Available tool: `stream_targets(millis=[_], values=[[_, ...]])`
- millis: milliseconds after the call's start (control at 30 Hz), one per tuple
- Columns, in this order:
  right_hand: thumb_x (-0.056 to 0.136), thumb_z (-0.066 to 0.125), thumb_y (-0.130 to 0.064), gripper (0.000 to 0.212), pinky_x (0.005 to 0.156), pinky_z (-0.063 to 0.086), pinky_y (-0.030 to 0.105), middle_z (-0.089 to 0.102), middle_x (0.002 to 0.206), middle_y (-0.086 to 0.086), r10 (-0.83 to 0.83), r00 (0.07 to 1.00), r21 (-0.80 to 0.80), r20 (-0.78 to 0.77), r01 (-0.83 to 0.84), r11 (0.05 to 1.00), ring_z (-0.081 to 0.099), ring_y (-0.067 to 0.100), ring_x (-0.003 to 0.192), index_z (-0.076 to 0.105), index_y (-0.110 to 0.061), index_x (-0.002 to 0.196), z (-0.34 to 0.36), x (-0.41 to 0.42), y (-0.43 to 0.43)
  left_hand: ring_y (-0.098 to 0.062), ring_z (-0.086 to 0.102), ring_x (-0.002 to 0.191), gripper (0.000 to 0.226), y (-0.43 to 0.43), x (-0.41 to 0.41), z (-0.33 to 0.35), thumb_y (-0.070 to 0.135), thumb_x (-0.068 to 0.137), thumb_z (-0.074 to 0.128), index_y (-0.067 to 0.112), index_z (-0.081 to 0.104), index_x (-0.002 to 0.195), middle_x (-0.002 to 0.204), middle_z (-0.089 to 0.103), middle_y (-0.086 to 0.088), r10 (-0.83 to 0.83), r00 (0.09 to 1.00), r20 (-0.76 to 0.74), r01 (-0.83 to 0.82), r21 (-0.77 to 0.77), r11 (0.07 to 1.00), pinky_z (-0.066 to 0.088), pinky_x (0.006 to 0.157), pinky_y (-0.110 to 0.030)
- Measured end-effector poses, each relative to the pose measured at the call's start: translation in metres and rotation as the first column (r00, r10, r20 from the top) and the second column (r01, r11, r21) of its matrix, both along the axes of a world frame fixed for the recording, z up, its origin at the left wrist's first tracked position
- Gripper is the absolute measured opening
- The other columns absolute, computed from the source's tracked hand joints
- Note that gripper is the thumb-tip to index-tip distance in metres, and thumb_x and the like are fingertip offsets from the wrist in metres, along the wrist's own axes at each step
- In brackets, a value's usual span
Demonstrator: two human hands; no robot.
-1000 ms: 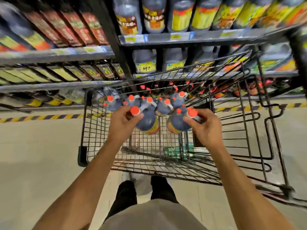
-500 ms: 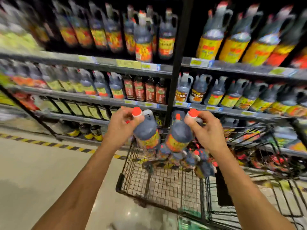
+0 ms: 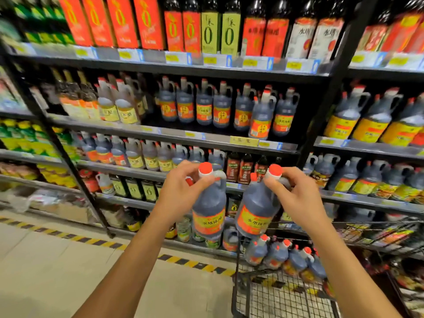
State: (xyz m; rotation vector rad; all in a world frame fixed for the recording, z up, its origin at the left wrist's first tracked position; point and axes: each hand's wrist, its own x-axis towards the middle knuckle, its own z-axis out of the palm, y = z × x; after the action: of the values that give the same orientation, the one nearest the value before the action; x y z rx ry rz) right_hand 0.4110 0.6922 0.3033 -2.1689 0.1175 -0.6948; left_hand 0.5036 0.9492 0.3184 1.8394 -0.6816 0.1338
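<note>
Head view, read left to right. The pale floor (image 3: 46, 267) spreads from the 9 o'clock edge toward 6 o'clock; a yellow-and-black stripe (image 3: 91, 241) marks its far border along the shelving base. The shelving (image 3: 160, 134) fills the upper field from 9 to 3 o'clock, its ledges fronted by price strips and packed with dark bottles; a black upright (image 3: 68, 166) slants at 9 o'clock. Just left of centre, the left hand (image 3: 181, 191) has its grip closed round the neck and handle of the left bottle (image 3: 208, 214), below the red cap; this bottle hangs nearly upright. A narrow gap separates it from the right bottle (image 3: 254, 216), which leans with its cap toward 1 o'clock. The right hand (image 3: 296, 198) has its grip wrapped round that bottle's neck and handle. Both bottles sit at picture centre before the lower ledges; clearance from them cannot be judged. Directly beneath the right bottle, at 5 o'clock, stands the wire cart (image 3: 235, 285), whose left corner borders the floor. A row of red-capped cart bottles (image 3: 276, 255) lies inside it, just below the right bottle's base but apart from it.
</note>
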Motion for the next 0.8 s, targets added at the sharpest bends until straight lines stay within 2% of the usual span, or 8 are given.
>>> stream_targets(millis=[100, 133, 200, 300, 433, 600, 700, 800], values=[[0.094, 0.065, -0.041, 0.008, 0.065, 0.036, 0.013, 0.055, 0.081, -0.025, 0.027, 1.000, -0.001, 0.008, -0.027, 1.000, 0.056, -0.001, 0.077, 0.061, -0.035, 0.091, 0.007, 0.018, 0.021, -0.016, 0.047, 0.072, 0.046, 0.024, 0.012, 0.003, 0.054, 0.086, 0.061, 0.008, 0.067, 0.086, 0.081, 0.050, -0.009, -0.002, 1.000, 0.026, 0.001, 0.019, 1.000, 0.040, 0.067, -0.025], [0.094, 0.065, -0.042, 0.010, 0.067, 0.037, 0.015, 0.056, 0.082, -0.025, 0.032, 0.999, 0.004, 0.010, -0.032, 0.999, 0.056, 0.001, 0.078, 0.063, -0.032, 0.094, 0.009, 0.025, 0.026, -0.017, 0.047, 0.072, 0.050, 0.030, 0.017, 0.003, 0.058, 0.084, 0.060, 0.008, 0.066, 0.085, 0.080, 0.049, -0.008, -0.008, 1.000, 0.024, 0.008, 0.009, 1.000, 0.041, 0.067, -0.029], [0.093, 0.066, -0.042, 0.014, 0.069, 0.040, 0.022, 0.058, 0.084, -0.021, 0.042, 0.999, 0.018, 0.014, -0.042, 0.999, 0.058, 0.004, 0.080, 0.066, -0.029, 0.097, 0.012, 0.039, 0.034, -0.017, 0.049, 0.072, 0.039, 0.040, 0.031, 0.003, 0.055, 0.085, 0.061, 0.017, 0.069, 0.088, 0.080, 0.050, -0.006, -0.015, 1.000, -0.001, 0.014, -0.017, 1.000, 0.043, 0.068, -0.033], [0.090, 0.066, -0.045, 0.015, 0.068, 0.040, 0.023, 0.061, 0.086, -0.018, 0.053, 0.998, 0.031, 0.037, -0.054, 0.998, 0.059, 0.004, 0.082, 0.067, -0.032, 0.097, 0.016, 0.063, 0.038, -0.010, 0.050, 0.073, 0.014, 0.046, 0.057, 0.000, 0.047, 0.088, 0.064, 0.033, 0.069, 0.085, 0.080, 0.051, 0.005, -0.001, 1.000, -0.011, 0.001, -0.026, 1.000, 0.042, 0.069, -0.024], [0.088, 0.064, -0.049, 0.011, 0.066, 0.041, 0.017, 0.061, 0.083, -0.019, 0.052, 0.997, 0.019, 0.064, -0.053, 0.998, 0.060, 0.004, 0.080, 0.064, -0.039, 0.093, 0.014, 0.099, 0.033, -0.010, 0.051, 0.072, 0.010, 0.040, 0.099, -0.003, 0.038, 0.092, 0.069, 0.031, 0.069, 0.085, 0.079, 0.049, 0.006, -0.003, 1.000, 0.030, 0.003, -0.014, 1.000, 0.041, 0.069, -0.019], [0.089, 0.064, -0.049, 0.004, 0.067, 0.041, 0.008, 0.060, 0.083, -0.022, 0.020, 0.997, 0.003, 0.079, -0.021, 1.000, 0.058, 0.000, 0.079, 0.062, -0.045, 0.091, 0.008, 0.141, 0.013, -0.011, 0.051, 0.073, 0.021, 0.014, 0.156, 0.002, 0.046, 0.089, 0.066, 0.025, 0.071, 0.089, 0.080, 0.051, 0.002, -0.025, 0.999, 0.040, 0.024, 0.004, 1.000, 0.040, 0.067, -0.018], [0.090, 0.065, -0.046, 0.006, 0.068, 0.042, 0.014, 0.062, 0.088, -0.017, -0.025, 0.998, 0.015, 0.053, 0.024, 1.000, 0.060, 0.004, 0.084, 0.065, -0.042, 0.095, 0.005, 0.160, -0.001, -0.005, 0.048, 0.069, 0.015, -0.003, 0.187, 0.007, 0.038, 0.091, 0.068, 0.024, 0.069, 0.086, 0.080, 0.049, 0.000, -0.056, 0.997, 0.046, 0.054, 0.030, 0.998, 0.037, 0.064, -0.013], [0.091, 0.067, -0.036, 0.010, 0.068, 0.041, 0.019, 0.061, 0.089, -0.013, -0.061, 0.996, -0.022, 0.066, 0.063, 0.998, 0.059, 0.008, 0.085, 0.063, -0.045, 0.094, 0.008, 0.174, -0.011, -0.004, 0.048, 0.069, 0.003, -0.022, 0.211, 0.013, 0.033, 0.090, 0.070, 0.033, 0.071, 0.088, 0.078, 0.049, 0.006, -0.104, 0.992, 0.070, 0.104, 0.010, 0.995, 0.037, 0.064, -0.013]])
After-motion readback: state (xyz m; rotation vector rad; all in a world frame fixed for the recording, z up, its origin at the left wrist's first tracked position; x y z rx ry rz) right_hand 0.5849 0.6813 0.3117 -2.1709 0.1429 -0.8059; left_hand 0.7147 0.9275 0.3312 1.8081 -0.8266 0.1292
